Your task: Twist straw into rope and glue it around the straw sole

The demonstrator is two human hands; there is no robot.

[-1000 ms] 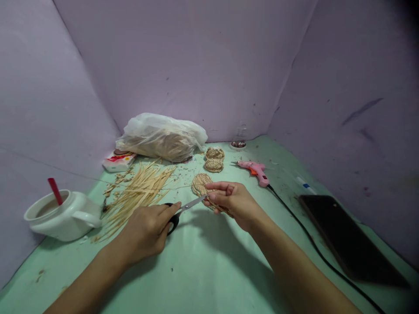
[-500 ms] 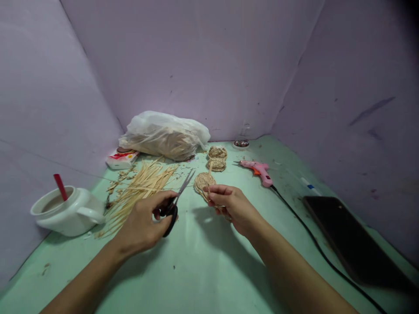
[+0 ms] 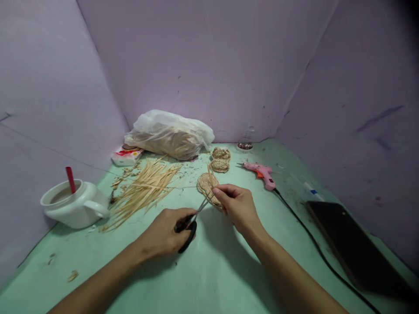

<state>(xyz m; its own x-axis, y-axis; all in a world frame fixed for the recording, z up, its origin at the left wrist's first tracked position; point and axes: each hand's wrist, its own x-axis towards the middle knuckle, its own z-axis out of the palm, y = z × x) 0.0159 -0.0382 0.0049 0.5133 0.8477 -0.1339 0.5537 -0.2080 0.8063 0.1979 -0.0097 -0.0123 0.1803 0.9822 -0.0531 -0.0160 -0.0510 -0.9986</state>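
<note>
My left hand [image 3: 170, 231] is closed around the black handles of a pair of scissors [image 3: 190, 231]. The blades point up and right, and their tips reach the near edge of a coiled straw piece [image 3: 204, 183]. Between the thumb and fingers of my right hand [image 3: 237, 205] is a thin straw strip [image 3: 210, 173] that stands up in front of the coil. My right fingers hide part of the coil's right side. Just beyond lie more coiled straw pieces [image 3: 220, 165], near the back of the table.
Loose straw strips [image 3: 144, 189] lie at left, beside a white pot [image 3: 75, 218] with a red stick. Behind are a plastic bag [image 3: 170, 133] and a small box [image 3: 127, 156]. To the right are a pink glue gun [image 3: 260, 173] with its cord, a marker [image 3: 312, 191] and a black phone [image 3: 350, 244].
My left hand has brought the scissors rightward and slightly down, so the blades now meet the coiled piece. My right hand still pinches the strip. The whole view has shifted a little.
</note>
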